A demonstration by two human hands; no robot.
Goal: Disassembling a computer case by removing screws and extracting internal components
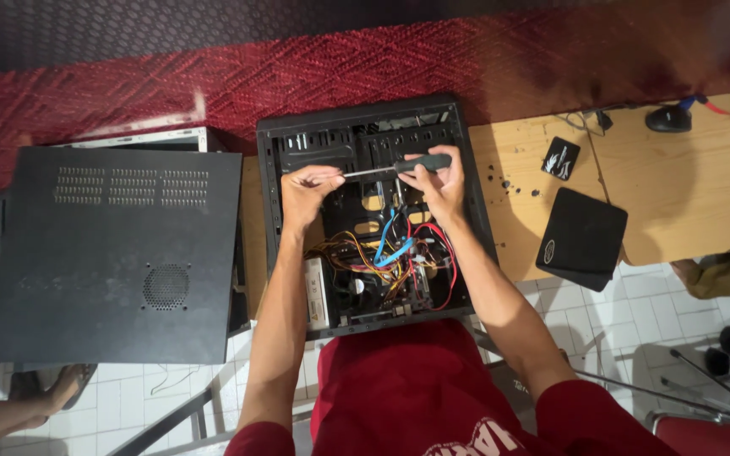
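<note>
An open black computer case (pixel 269 203) lies on a wooden table, its inside full of yellow, red and blue cables (pixel 390 253). My right hand (pixel 438 184) grips the black handle of a screwdriver (pixel 399 166) held level over the drive bays, shaft pointing left. My left hand (pixel 307 191) pinches the shaft near its tip, inside the case's upper left part.
The case's black side panel (pixel 120 253) with vent holes lies to the left. A black square box (pixel 582 239) and a small black packet (pixel 560 158) rest on the wooden table (pixel 678 194) to the right. Another person's foot (pixel 48 393) shows at lower left. A red patterned cloth (pixel 213 80) lies beyond.
</note>
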